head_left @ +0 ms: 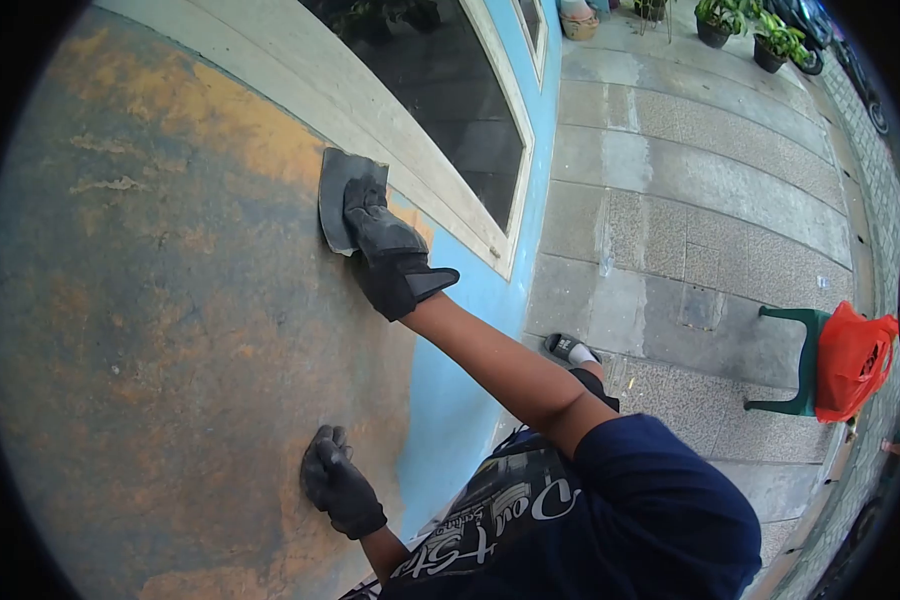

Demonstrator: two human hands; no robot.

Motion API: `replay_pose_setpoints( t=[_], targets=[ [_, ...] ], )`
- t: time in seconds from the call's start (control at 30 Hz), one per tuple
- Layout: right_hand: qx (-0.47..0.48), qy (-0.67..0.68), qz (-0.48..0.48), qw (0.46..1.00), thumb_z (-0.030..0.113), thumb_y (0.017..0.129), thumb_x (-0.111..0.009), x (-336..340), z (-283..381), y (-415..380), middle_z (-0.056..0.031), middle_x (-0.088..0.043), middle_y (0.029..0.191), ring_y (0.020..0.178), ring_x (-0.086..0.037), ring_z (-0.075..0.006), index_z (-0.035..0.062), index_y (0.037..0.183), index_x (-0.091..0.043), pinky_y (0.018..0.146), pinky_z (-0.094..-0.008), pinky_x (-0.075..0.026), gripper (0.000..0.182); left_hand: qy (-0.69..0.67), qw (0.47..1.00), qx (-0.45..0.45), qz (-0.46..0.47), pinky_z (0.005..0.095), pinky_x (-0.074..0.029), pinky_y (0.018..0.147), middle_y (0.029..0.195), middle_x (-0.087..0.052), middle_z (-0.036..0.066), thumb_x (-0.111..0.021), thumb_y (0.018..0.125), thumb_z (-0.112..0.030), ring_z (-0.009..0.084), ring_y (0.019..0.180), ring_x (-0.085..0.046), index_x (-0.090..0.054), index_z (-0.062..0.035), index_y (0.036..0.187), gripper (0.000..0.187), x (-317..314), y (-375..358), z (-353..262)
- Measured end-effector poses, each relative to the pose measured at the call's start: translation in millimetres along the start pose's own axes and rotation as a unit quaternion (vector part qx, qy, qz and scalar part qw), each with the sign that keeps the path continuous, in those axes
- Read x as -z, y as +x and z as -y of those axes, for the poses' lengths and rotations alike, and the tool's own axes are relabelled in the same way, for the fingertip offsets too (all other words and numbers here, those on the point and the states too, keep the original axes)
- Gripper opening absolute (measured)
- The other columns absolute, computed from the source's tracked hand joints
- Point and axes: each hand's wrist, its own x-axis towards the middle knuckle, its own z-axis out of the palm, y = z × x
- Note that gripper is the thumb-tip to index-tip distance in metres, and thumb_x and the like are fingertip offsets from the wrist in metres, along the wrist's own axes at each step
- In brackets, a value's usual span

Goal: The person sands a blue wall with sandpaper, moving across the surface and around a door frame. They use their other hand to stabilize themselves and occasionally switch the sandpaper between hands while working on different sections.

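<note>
My right hand (382,228), in a dark grey work glove, grips a thin, flat, dark grey scraper (340,205) with a curved edge. The scraper lies against the patchy grey and orange-brown wall (200,330), close to the window frame. Lower down, my left hand (340,483), gloved alike, is beside the same wall with its fingers curled in. Whatever those fingers may hold is hidden.
A cream window frame (410,150) with dark glass borders the wall, next to light blue paint (450,395). On the paved walkway (670,230) stands a green stool (808,350) with a red plastic bag (855,360). Potted plants (715,25) and a parked motorcycle appear at the top right.
</note>
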Motion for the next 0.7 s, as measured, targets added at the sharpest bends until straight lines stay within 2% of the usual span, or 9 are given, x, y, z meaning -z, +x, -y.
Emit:
replay_pose_setpoints(
  t=[0.1, 0.17, 0.27, 0.4, 0.53, 0.57, 0.6, 0.67, 0.7],
  targets=[
    [-0.020, -0.058, -0.067, 0.996, 0.005, 0.097, -0.049, -44.8, -118.4, -52.7, -0.0281, -0.063, 0.130, 0.119, -0.064, -0.0399, 0.0003, 0.136, -0.057, 0.098, -0.0463, -0.052, 0.040, 0.002, 1.000, -0.003, 0.003, 0.0407, -0.056, 0.098, 0.120, -0.069, 0.030, -0.044, 0.102, -0.027, 0.0363, 0.112, -0.071, -0.061, 0.0164, 0.125, 0.052, 1.1, -0.2, 0.9],
    [-0.333, 0.155, 0.088, 0.926, 0.007, 0.096, -0.050, -15.6, -140.2, -65.5, -0.0292, -0.063, 0.128, 0.117, -0.063, -0.0417, -0.0013, 0.131, -0.060, 0.102, -0.0468, -0.049, 0.038, 0.004, 1.000, -0.004, -0.001, 0.0408, -0.056, 0.098, 0.120, -0.069, 0.031, -0.044, 0.102, -0.027, 0.0362, 0.112, -0.071, -0.061, 0.0165, 0.125, 0.052, 1.5, -2.7, 3.9],
    [-0.138, -0.074, 0.014, 0.988, 0.006, 0.089, -0.057, -28.5, -108.6, -48.2, -0.0276, -0.066, 0.123, 0.115, -0.063, -0.0428, -0.0011, 0.128, -0.062, 0.102, -0.0480, -0.048, 0.041, -0.002, 1.000, -0.012, 0.005, 0.0408, -0.056, 0.099, 0.120, -0.069, 0.031, -0.044, 0.102, -0.027, 0.0361, 0.112, -0.071, -0.061, 0.0165, 0.125, 0.052, -3.5, 5.7, 6.7],
    [0.031, -0.056, -0.050, 0.997, 0.008, 0.087, -0.061, -20.0, -55.7, -22.1, -0.0274, -0.067, 0.118, 0.110, -0.065, -0.0439, 0.0040, 0.124, -0.064, 0.099, -0.0486, -0.050, 0.037, 0.012, 1.000, -0.010, -0.015, 0.0403, -0.057, 0.096, 0.116, -0.071, 0.029, -0.044, 0.102, -0.027, 0.0354, 0.108, -0.072, -0.063, 0.0154, 0.123, 0.051, -2.9, 3.0, 8.7],
    [-0.306, 0.212, 0.084, 0.924, 0.012, 0.093, -0.060, -38.4, -192.0, -84.0, -0.0249, -0.070, 0.111, 0.092, -0.070, -0.0438, 0.0039, 0.120, -0.066, 0.089, -0.0466, -0.054, 0.029, 0.037, 0.999, -0.008, 0.003, 0.0400, -0.058, 0.093, 0.115, -0.072, 0.028, -0.044, 0.102, -0.027, 0.0351, 0.105, -0.073, -0.065, 0.0146, 0.121, 0.050, 8.3, -0.2, 7.5],
    [-0.273, -0.023, 0.151, 0.950, 0.014, 0.095, -0.058, -19.9, -165.5, -81.8, -0.0238, -0.070, 0.116, 0.102, -0.070, -0.0379, 0.0040, 0.125, -0.065, 0.092, -0.0425, -0.053, 0.033, 0.035, 0.999, -0.020, -0.001, 0.0398, -0.059, 0.093, 0.114, -0.072, 0.028, -0.044, 0.102, -0.027, 0.0348, 0.105, -0.073, -0.065, 0.0142, 0.120, 0.050, 9.1, 2.8, 13.8],
    [-0.122, -0.113, -0.020, 0.986, 0.015, 0.095, -0.058, -55.4, -170.4, -79.2, -0.0242, -0.067, 0.122, 0.115, -0.064, -0.0351, 0.0048, 0.131, -0.063, 0.098, -0.0414, -0.050, 0.038, 0.026, 0.999, -0.029, -0.007, 0.0397, -0.059, 0.092, 0.114, -0.072, 0.027, -0.044, 0.102, -0.027, 0.0346, 0.104, -0.073, -0.066, 0.0138, 0.119, 0.049, 0.7, 6.1, 16.4],
    [-0.118, -0.046, 0.054, 0.991, 0.008, 0.091, -0.058, -11.5, -59.2, -22.8, -0.0245, -0.064, 0.129, 0.122, -0.059, -0.0398, 0.0028, 0.135, -0.060, 0.104, -0.0466, -0.046, 0.044, 0.052, 0.998, -0.019, -0.005, 0.0397, -0.059, 0.091, 0.114, -0.072, 0.028, -0.045, 0.102, -0.027, 0.0343, 0.104, -0.073, -0.066, 0.0142, 0.119, 0.049, 3.3, 4.5, 13.1],
    [0.025, 0.007, -0.024, 0.999, 0.006, 0.092, -0.057, -20.5, -42.8, -14.0, -0.0244, -0.064, 0.129, 0.121, -0.060, -0.0406, 0.0022, 0.136, -0.058, 0.103, -0.0466, -0.047, 0.044, 0.042, 0.999, -0.012, -0.007, 0.0398, -0.059, 0.092, 0.115, -0.072, 0.028, -0.045, 0.102, -0.026, 0.0345, 0.105, -0.073, -0.065, 0.0148, 0.120, 0.049, -0.1, 3.2, 7.5]
  ],
)
